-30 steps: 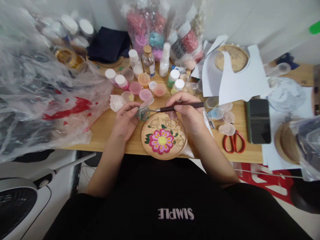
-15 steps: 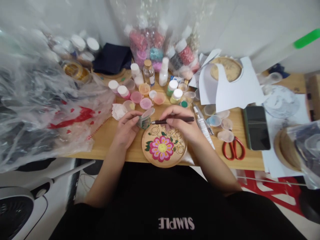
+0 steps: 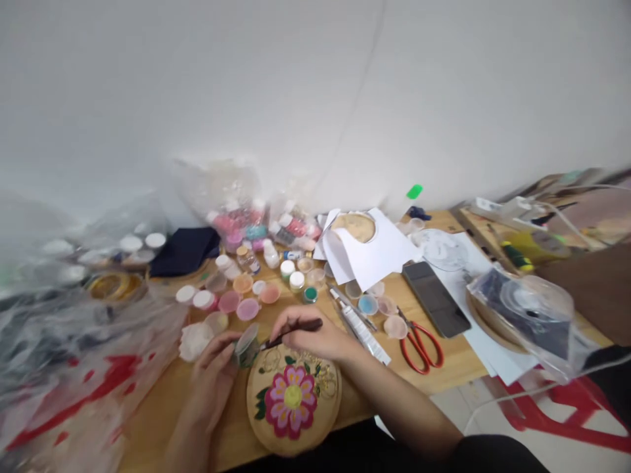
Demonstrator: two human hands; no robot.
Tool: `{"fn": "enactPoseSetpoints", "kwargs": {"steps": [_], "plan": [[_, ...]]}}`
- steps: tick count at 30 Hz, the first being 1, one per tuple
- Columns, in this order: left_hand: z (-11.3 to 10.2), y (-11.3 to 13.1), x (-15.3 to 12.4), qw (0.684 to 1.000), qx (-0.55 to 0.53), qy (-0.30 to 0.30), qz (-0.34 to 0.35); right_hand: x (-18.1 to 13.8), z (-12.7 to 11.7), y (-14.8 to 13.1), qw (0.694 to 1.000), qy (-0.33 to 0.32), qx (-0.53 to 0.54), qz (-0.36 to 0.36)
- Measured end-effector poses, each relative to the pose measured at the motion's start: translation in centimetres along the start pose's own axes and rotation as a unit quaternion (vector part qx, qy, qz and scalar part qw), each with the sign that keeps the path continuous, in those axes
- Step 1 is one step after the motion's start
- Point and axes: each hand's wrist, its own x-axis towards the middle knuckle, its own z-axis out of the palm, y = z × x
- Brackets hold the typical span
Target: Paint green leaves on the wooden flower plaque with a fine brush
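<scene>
A small clear plastic cup with a lid (image 3: 246, 345) and dark green contents is gripped by my left hand (image 3: 217, 373). My right hand (image 3: 308, 332) holds a dark-handled tool (image 3: 300, 326) with a thin metal tip, like a small brush or spatula. The tip is at the cup's side; whether it is inside is too blurred to tell. Just below both hands lies a round wooden plaque (image 3: 261, 430) bearing a pink flower with a yellow centre (image 3: 293, 396), green leaves and gold outlines, some of them unfilled.
Several small cups and jars of colour (image 3: 248, 309) stand behind my hands. To the right lie a white tube (image 3: 365, 335), red-handled scissors (image 3: 421, 347) and a phone (image 3: 436, 299). Crumpled plastic (image 3: 73, 381) covers the left side. White paper (image 3: 365, 253) rests at the back.
The camera view has tilted up and turned right, showing more wall and the table's right end. Both hands keep hold of the cup and tool near the plaque.
</scene>
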Motion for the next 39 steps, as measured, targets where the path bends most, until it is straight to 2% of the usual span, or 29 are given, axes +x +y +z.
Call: {"fn": "enactPoseSetpoints", "kwargs": {"steps": [2, 4, 11, 19, 25, 32, 39], "plan": [[-0.2, 0.3, 0.2, 1.0, -0.003, 0.016, -0.012, 0.3, -0.1, 0.3, 1.0, 0.003, 0.015, 0.008], [-0.3, 0.6, 0.3, 0.999, 0.006, 0.0, -0.037, 0.5, -0.2, 0.6, 0.999, -0.003, 0.03, 0.009], [0.7, 1.3, -0.1, 0.998, -0.005, 0.05, -0.037, 0.7, -0.3, 0.9, 0.999, 0.031, 0.044, -0.004], [0.9, 1.7, -0.1, 0.994, -0.044, 0.084, -0.046, 0.3, 0.2, 0.3, 0.998, 0.018, 0.065, -0.022], [0.6, 1.4, 0.2, 0.997, -0.036, 0.06, -0.033, 0.2, 0.4, 0.4, 0.998, 0.022, 0.055, -0.024], [-1.7, -0.3, 1.5, 0.998, -0.043, 0.036, -0.013, -0.2, 0.7, -0.2, 0.997, 0.052, -0.006, -0.063], [-2.2, -0.7, 1.7, 0.999, -0.031, 0.014, 0.01, -0.2, 0.3, 1.3, 0.99, 0.068, -0.07, -0.097]]}}
